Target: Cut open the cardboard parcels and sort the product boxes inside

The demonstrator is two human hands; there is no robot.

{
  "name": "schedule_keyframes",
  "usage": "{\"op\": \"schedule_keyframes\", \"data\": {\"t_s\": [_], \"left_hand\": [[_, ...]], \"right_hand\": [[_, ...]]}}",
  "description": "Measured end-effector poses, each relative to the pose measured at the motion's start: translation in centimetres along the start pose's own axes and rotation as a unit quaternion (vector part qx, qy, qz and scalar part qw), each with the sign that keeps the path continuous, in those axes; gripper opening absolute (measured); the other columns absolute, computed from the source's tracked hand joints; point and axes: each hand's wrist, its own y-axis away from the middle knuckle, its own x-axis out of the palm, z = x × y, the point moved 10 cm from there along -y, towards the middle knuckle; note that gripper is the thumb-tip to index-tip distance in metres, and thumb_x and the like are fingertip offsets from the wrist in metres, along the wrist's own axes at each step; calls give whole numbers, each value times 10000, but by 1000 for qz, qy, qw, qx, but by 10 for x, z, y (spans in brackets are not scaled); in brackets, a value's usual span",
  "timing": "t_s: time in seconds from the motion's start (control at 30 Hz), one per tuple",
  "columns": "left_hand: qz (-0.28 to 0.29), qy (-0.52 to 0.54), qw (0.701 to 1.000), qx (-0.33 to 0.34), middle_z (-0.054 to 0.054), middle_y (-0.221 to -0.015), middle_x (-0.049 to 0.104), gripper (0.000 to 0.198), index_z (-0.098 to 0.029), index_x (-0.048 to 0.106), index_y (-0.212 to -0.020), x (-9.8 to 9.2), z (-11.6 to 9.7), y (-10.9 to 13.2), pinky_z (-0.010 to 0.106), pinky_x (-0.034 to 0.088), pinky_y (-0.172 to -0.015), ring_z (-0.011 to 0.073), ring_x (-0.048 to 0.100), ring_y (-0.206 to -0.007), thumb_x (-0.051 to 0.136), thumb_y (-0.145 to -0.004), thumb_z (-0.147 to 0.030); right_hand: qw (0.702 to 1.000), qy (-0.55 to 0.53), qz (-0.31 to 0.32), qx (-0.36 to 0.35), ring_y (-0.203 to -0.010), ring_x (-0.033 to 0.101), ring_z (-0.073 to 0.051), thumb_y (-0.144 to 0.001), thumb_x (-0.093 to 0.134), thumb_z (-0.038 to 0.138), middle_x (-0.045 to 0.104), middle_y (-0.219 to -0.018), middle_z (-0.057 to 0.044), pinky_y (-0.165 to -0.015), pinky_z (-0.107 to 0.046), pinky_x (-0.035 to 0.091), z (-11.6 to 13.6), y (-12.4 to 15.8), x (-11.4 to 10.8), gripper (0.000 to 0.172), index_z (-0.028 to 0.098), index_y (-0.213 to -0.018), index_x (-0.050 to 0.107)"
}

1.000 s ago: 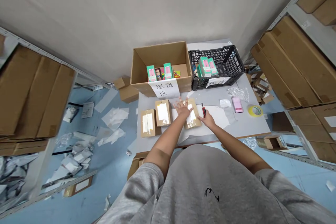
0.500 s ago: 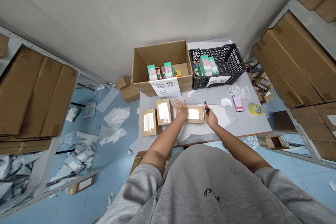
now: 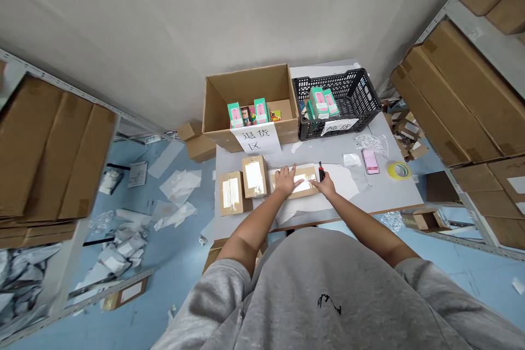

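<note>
My left hand lies flat with its fingers spread on a brown cardboard parcel, which has a white label under clear tape. My right hand rests against the parcel's right end, shut on a red-and-black utility knife with its tip pointing away from me. Two similar taped parcels stand to the left of my left hand. The parcel lies on a white sheet on a grey table.
An open cardboard box and a black plastic crate hold green-and-pink boxes at the table's far edge. A tape roll, pink package and bubble wrap lie right. Shelves of flattened cartons flank the table; paper litters the floor.
The parcel has turned from upright-angled to lying sideways across the table. My left hand has moved from beside it onto its top, and my right hand stays at its right end.
</note>
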Motion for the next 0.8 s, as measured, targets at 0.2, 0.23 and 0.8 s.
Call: {"op": "schedule_keyframes", "data": {"t_s": [0.2, 0.23, 0.8], "left_hand": [[-8, 0, 1000, -8, 249, -1495, 624, 925, -188, 360, -1791, -2, 5, 8, 519, 397, -1174, 408, 554, -1373, 451, -1084, -779], [-10, 2, 1000, -27, 252, -1489, 631, 904, -187, 376, -1784, -2, 7, 9, 526, 408, -1168, 411, 562, -1366, 442, -1093, -766], [-60, 5, 992, 112, 258, -1795, 400, 686, -121, 401, -1766, 4, -63, -26, 579, 316, -1354, 365, 400, -1670, 392, -1081, -152]], "right_hand": [[1000, 15, 1, -21, -1182, 771, -294, -765, 958, 353, 797, -1305, -98, -960, -366, 605, 18, -15, 5, 707, 248, -1365, 599], [999, 17, -3, -28, -1177, 770, -292, -774, 950, 348, 797, -1298, -95, -954, -363, 605, 24, -18, 4, 686, 247, -1358, 604], [973, -220, 67, -9, -559, 696, -173, -1018, 664, 598, 644, -680, 41, -547, -262, 614, 12, 38, -3, 363, 252, -998, 555]]}}
